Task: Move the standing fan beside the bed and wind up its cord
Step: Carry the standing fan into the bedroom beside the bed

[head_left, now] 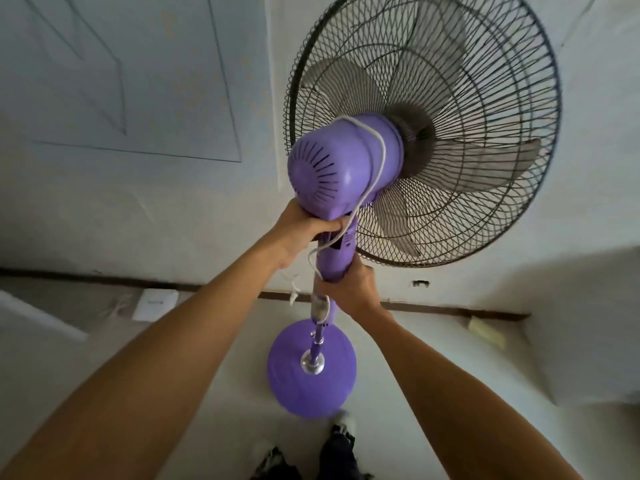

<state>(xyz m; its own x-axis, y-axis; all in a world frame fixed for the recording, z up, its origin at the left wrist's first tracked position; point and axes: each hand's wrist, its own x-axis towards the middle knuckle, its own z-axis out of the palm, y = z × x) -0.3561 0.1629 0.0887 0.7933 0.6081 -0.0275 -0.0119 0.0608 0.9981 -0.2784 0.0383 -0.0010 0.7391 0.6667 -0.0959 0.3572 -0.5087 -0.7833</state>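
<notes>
A purple standing fan with a dark wire cage and grey blades fills the centre of the head view. Its round purple base shows below, over the pale floor. A white cord loops over the motor housing and runs down the neck. My left hand grips the fan just under the motor housing, with the cord passing by its fingers. Lower down, my right hand is closed around the neck where the purple column meets the pole. The cord's loose end hangs behind the pole.
A white wall stands right behind the fan, with a dark skirting line along its foot. A white box lies on the floor at the left. A pale surface rises at the right. My feet are just behind the base.
</notes>
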